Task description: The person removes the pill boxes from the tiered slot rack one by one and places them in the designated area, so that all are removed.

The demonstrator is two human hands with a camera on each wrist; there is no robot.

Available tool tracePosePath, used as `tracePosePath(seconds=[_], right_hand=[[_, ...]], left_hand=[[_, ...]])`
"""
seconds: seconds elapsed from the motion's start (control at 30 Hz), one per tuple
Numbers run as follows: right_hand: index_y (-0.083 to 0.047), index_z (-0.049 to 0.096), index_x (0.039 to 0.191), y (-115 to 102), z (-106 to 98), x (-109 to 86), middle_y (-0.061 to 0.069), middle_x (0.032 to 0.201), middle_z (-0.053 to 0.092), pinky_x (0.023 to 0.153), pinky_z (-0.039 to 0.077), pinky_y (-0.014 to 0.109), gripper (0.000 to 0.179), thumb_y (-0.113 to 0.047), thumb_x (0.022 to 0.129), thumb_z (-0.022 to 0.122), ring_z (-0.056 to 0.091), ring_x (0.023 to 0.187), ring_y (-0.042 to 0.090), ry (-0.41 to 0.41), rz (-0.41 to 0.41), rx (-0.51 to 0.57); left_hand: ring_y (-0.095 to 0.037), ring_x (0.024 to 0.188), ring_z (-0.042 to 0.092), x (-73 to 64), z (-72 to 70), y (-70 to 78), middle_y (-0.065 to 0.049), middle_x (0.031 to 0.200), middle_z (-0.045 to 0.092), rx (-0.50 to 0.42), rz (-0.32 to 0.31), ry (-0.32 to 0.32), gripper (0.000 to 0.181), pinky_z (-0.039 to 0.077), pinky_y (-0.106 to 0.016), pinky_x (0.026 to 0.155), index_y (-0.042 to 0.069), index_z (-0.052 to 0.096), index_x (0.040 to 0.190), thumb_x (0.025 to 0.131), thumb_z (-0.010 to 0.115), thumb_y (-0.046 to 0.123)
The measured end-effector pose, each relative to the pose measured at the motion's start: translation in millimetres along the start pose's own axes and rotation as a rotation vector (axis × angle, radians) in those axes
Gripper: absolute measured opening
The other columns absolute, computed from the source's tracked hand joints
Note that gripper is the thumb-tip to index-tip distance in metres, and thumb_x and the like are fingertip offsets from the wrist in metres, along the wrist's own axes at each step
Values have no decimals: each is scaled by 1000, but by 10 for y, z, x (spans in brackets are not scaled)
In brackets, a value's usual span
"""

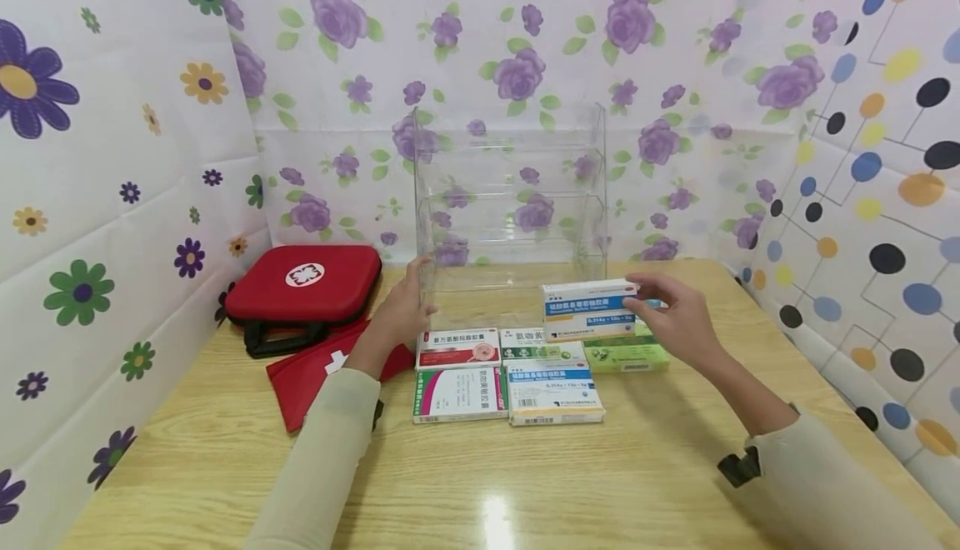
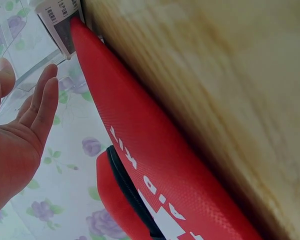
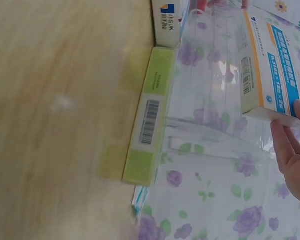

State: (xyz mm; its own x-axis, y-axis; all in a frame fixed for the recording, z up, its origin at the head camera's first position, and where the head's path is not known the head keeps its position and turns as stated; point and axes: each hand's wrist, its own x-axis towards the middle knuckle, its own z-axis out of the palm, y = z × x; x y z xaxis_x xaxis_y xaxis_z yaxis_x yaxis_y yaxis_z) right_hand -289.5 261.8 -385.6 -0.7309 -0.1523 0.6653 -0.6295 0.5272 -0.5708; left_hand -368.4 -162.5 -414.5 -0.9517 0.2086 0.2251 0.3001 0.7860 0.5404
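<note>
My right hand (image 1: 678, 317) pinches a blue-and-white medicine box (image 1: 585, 312) by its right end, raised above the other boxes; the right wrist view shows thumb and fingers on the held box (image 3: 270, 70). My left hand (image 1: 401, 304) is at the lower left side of a clear tiered display rack (image 1: 510, 275). In the left wrist view the left hand (image 2: 20, 130) has extended fingers and a thumb apart from them, close to the rack's edge; firm contact cannot be made out.
In front of the rack lie a red-and-white box (image 1: 457, 350), a white-and-green box (image 1: 540, 344), a green-and-magenta box (image 1: 461, 392), a second blue-and-white box (image 1: 555, 392) and a light-green box (image 1: 630, 356). A red first-aid case (image 1: 300, 283) and red pouch (image 1: 300, 375) are at left.
</note>
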Motion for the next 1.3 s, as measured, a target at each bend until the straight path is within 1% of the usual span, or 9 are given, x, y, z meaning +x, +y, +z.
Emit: tracePosePath(seconds=[0.17, 0.23, 0.37, 0.47, 0.5, 0.73, 0.9, 1.13, 1.3], right_hand=[[-7, 69, 121, 40, -173, -161, 9, 97, 70, 66, 49, 11, 35, -3, 87, 74, 63, 84, 0, -35, 39, -72], [-7, 69, 121, 47, -245, -219, 8, 95, 71, 64, 48, 13, 34, -6, 88, 75, 63, 83, -1, -50, 57, -94], [-6, 68, 122, 64, -376, -314, 8, 93, 71, 58, 48, 19, 33, -9, 90, 74, 65, 82, 0, -103, 94, -109], [-5, 67, 122, 86, -458, -365, 8, 94, 71, 61, 51, 20, 32, -10, 91, 72, 66, 82, 2, -159, 117, -110], [-5, 67, 123, 99, -483, -381, 8, 94, 70, 63, 52, 20, 32, -11, 92, 71, 67, 82, 2, -178, 124, -113], [0, 64, 123, 196, -627, -520, 15, 101, 69, 65, 57, 29, 32, -12, 93, 70, 68, 84, 9, -313, 232, -49], [3, 61, 124, 297, -737, -600, 20, 101, 66, 67, 58, 39, 34, -12, 94, 68, 70, 83, 13, -377, 308, 21], [5, 62, 125, 361, -796, -633, 22, 105, 64, 67, 59, 36, 36, -12, 94, 69, 69, 87, 22, -439, 422, 67], [5, 59, 129, 400, -768, -651, 23, 111, 62, 69, 59, 36, 41, -16, 95, 68, 66, 93, 26, -501, 525, 92]], left_hand=[[-33, 89, 56, -10, -12, 0, -20, 114, 56, 1, -2, 2, 89, 52, -44, 75, 28, 8, 153, 91, 70, 10], [-32, 88, 55, -15, -14, 3, -20, 113, 56, 0, 3, -1, 89, 52, -44, 76, 27, 8, 153, 91, 69, 10], [-30, 75, 52, -21, -27, -1, -18, 93, 54, 1, 25, 0, 88, 48, -42, 68, 24, 7, 153, 91, 68, 7], [-27, 67, 47, -16, -32, -8, -13, 80, 48, 5, 38, 4, 88, 44, -40, 63, 23, 7, 152, 91, 68, 5], [-26, 67, 47, -13, -30, -11, -12, 79, 47, 6, 42, 6, 89, 43, -39, 63, 23, 7, 152, 91, 68, 5], [-27, 68, 49, 2, 2, -18, -11, 81, 48, 4, 30, 4, 90, 44, -39, 63, 24, 7, 153, 90, 69, 7], [-29, 71, 51, -5, -13, 4, -12, 83, 48, -3, 20, 3, 90, 45, -39, 64, 24, 7, 153, 90, 69, 7], [-31, 76, 52, -1, -17, 10, -14, 86, 50, 3, 15, 1, 90, 47, -42, 70, 24, 6, 153, 90, 69, 7], [-33, 85, 55, -7, -2, 10, -18, 98, 55, 5, 24, -1, 90, 50, -46, 77, 24, 7, 153, 91, 69, 7]])
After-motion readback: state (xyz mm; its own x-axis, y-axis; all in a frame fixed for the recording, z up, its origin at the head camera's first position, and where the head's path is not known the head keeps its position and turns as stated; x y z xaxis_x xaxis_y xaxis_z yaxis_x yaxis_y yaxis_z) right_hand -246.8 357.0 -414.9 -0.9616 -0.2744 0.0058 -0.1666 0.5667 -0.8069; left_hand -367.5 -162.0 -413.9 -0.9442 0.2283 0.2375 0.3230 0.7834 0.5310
